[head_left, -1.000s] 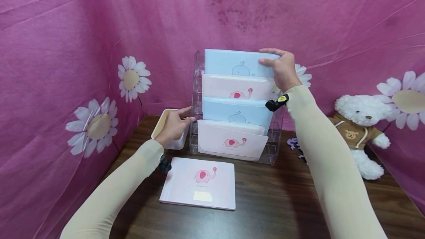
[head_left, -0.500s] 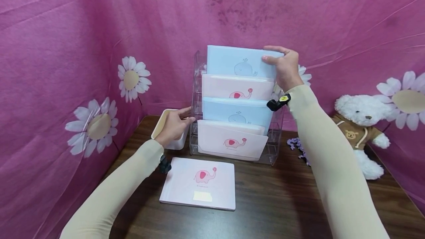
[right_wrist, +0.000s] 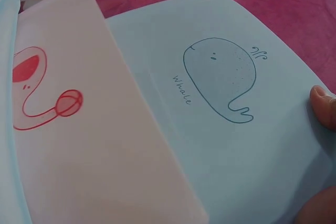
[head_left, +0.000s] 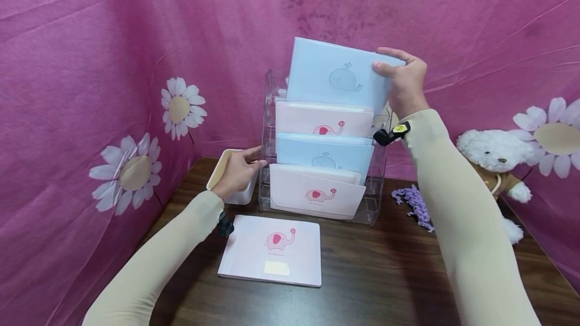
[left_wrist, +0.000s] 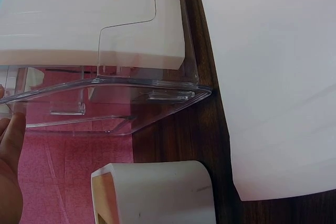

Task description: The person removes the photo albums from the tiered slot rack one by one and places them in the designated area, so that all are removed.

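My right hand (head_left: 407,82) pinches the upper right corner of a light blue notebook (head_left: 340,77) with a whale drawing, thumb in front. The notebook tilts above the top tier of a clear, stepped rack (head_left: 369,213); its lower edge is hidden behind a pink notebook (head_left: 317,114). In the right wrist view the word "Whale" shows on the blue cover (right_wrist: 173,51). My left hand (head_left: 237,172) grips the rack's left side panel. Further down the rack stand another blue notebook (head_left: 294,151) and a pink elephant notebook (head_left: 290,190).
A pink elephant notebook (head_left: 246,260) lies flat on the dark wooden table (head_left: 362,286) before the rack. A white container (head_left: 222,165) stands left of it. To the right are a purple lacy item (head_left: 414,202) and a white teddy bear (head_left: 494,150). Pink cloth (head_left: 226,39) hangs behind.
My right hand has raised the top blue notebook up and to the right, tilting it and baring more of the whale. The left hand has stayed at the rack's side.
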`<action>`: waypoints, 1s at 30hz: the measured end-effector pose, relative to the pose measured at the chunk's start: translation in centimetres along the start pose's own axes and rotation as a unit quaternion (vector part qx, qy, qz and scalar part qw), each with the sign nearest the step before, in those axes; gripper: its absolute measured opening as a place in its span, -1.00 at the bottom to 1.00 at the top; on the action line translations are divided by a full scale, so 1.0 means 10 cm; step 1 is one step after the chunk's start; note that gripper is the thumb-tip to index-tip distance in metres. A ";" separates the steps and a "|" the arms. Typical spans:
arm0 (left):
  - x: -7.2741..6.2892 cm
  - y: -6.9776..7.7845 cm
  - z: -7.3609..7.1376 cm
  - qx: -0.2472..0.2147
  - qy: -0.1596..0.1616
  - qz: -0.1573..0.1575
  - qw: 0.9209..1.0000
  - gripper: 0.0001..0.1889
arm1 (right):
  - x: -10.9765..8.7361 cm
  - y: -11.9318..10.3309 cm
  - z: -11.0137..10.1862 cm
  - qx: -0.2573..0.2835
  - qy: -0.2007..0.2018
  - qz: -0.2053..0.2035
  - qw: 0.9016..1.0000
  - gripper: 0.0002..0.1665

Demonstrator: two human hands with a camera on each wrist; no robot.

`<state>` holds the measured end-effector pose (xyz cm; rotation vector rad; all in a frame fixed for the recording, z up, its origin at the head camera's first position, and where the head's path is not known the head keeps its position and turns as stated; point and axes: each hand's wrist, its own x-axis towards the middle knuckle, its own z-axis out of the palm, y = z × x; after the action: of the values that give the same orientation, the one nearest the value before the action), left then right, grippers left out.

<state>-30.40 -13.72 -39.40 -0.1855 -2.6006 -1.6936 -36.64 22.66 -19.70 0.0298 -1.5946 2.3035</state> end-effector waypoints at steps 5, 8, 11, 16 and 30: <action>0.00 0.01 0.00 0.003 0.002 -0.005 1.000 -0.42 | 0.00 -0.12 -0.03 0.017 0.011 -0.009 1.000 -0.44; 0.01 0.01 0.00 0.001 0.003 -0.008 1.000 -0.41 | 0.01 -0.18 -0.04 0.031 0.020 -0.010 0.999 -0.44; 0.02 0.02 0.00 0.000 0.003 -0.010 1.000 -0.41 | 0.02 -0.23 -0.05 0.055 0.027 -0.016 0.998 -0.46; 0.03 0.02 -0.01 0.003 0.002 -0.011 1.000 -0.41 | 0.04 -0.30 -0.08 0.091 0.033 -0.031 0.995 -0.46; 0.01 0.02 -0.02 0.006 0.006 -0.009 1.000 -0.42 | -0.04 -0.38 -0.18 0.140 0.029 -0.033 0.989 -0.44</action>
<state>-30.49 -13.84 -39.12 -0.1514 -2.6110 -1.6802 -34.83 25.38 -16.98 0.0818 -1.2128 2.4341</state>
